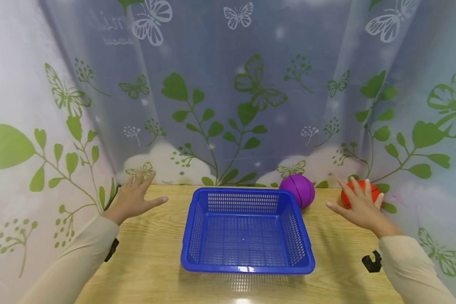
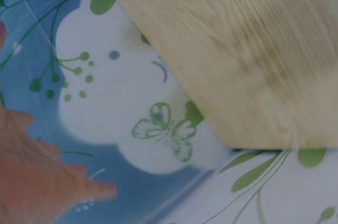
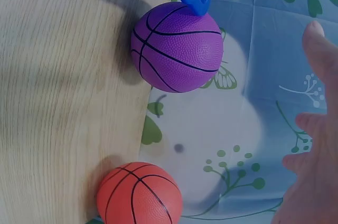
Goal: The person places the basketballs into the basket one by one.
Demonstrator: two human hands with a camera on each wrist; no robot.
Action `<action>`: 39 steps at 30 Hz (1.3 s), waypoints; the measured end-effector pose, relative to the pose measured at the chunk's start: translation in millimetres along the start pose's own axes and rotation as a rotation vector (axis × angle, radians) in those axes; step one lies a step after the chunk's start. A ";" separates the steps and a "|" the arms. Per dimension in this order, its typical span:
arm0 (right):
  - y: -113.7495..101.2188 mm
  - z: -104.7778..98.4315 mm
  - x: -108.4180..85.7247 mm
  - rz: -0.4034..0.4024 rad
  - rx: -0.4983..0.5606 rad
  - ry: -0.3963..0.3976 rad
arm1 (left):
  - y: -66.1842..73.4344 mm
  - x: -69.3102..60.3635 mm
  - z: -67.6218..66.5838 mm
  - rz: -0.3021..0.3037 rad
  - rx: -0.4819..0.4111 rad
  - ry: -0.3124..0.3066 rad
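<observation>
My left hand [image 1: 134,198] hovers over the left part of the table, fingers spread and holding nothing. On the right, my right hand [image 1: 361,209] is also spread and empty, above the near side of an orange-red ball [image 1: 373,192] with black lines; in the right wrist view a gap shows between hand and ball. A purple ball [image 1: 298,190] with black lines sits against the back right corner of a blue plastic basket [image 1: 247,269]. The basket stands between my hands with nothing inside. In the left wrist view, the left hand [image 2: 42,176] appears blurred.
A wooden table [image 1: 148,253] lies under the basket and balls. Behind it and at both sides hangs a curtain [image 1: 213,55] printed with butterflies and green leaves, close to the table's back edge. Black devices [image 1: 372,261] are worn at the wrists.
</observation>
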State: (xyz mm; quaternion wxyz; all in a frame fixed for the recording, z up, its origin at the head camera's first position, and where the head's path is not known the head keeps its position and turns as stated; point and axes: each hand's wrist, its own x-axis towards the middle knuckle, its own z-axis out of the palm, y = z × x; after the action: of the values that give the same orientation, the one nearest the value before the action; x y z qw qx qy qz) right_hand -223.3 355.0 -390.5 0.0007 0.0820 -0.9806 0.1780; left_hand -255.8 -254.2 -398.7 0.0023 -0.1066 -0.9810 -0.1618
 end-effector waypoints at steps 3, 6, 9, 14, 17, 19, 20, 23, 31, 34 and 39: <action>0.9 1.2 4.6 0.005 0.022 -0.002 | -2.0 6.4 9.4 0.030 -0.154 -0.031; 1.5 3.2 9.6 0.011 0.049 -0.001 | -1.1 12.0 20.8 0.031 -0.296 -0.059; 1.2 6.1 13.5 0.018 0.074 -0.002 | 3.1 15.2 34.1 0.004 -0.381 -0.088; 2.2 13.5 21.6 0.013 0.104 0.000 | 7.9 17.8 60.5 -0.066 -0.466 -0.138; 4.1 19.2 28.1 0.013 0.125 -0.001 | 11.3 17.2 74.5 -0.105 -0.522 -0.162; 5.2 23.0 32.3 0.016 0.144 -0.003 | 13.5 16.5 84.1 -0.115 -0.563 -0.172; 5.5 24.8 34.2 0.018 0.157 -0.006 | 14.2 15.9 88.9 -0.118 -0.588 -0.179; 5.4 29.3 38.8 0.015 0.201 -0.012 | 17.0 13.2 101.1 -0.112 -0.652 -0.198; 3.5 39.8 51.2 0.043 0.307 -0.037 | 24.7 7.6 115.4 -0.090 -0.793 -0.193; 4.4 43.6 55.8 0.049 0.325 -0.043 | 26.2 8.0 117.7 -0.092 -0.848 -0.182; 5.7 48.0 59.8 0.078 0.352 -0.063 | 30.0 8.8 119.2 -0.073 -0.918 -0.171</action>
State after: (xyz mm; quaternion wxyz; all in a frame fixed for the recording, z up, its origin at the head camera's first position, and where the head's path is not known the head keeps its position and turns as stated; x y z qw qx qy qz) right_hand -281.9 333.8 -435.6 -0.0513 0.0484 -0.9362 0.3442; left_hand -254.5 -186.7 -501.8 -0.1314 -0.0750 -0.8077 -0.5698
